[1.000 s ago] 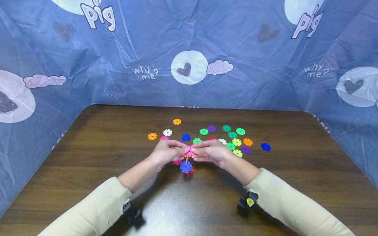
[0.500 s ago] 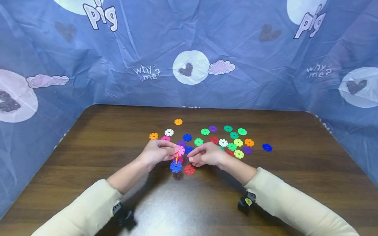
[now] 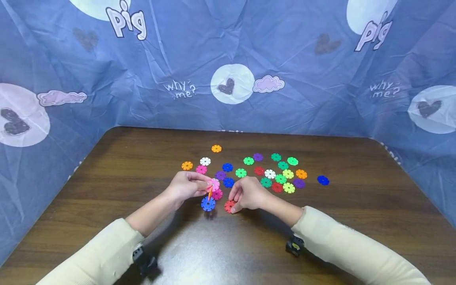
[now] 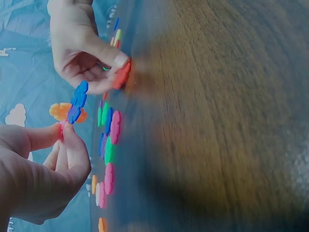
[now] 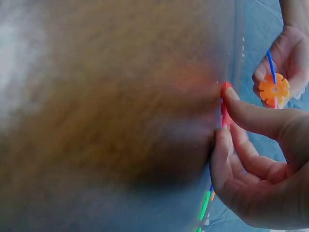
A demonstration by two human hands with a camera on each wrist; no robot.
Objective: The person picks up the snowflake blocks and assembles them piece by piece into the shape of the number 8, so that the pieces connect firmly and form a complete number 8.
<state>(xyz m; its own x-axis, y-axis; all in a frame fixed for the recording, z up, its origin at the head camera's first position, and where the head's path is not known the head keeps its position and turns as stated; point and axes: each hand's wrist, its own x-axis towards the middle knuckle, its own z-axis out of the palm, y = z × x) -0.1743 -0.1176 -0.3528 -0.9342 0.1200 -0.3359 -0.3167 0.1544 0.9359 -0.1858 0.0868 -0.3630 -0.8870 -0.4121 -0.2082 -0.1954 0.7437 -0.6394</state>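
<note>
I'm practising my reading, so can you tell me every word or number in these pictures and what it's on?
"pig": on the blue cloth, upper left.
"pig": on the cloth, upper right.
"why me?": on the cloth, left of middle.
"why me?": on the cloth, right side.
Letters at the cloth's bottom edge and in the left wrist view: cut off, unreadable.
Discs: no words I can make out.

Sleeves are running out of frame
The left grip is partly covering the held pink disc; the worktop is blurring in the right wrist view.
</note>
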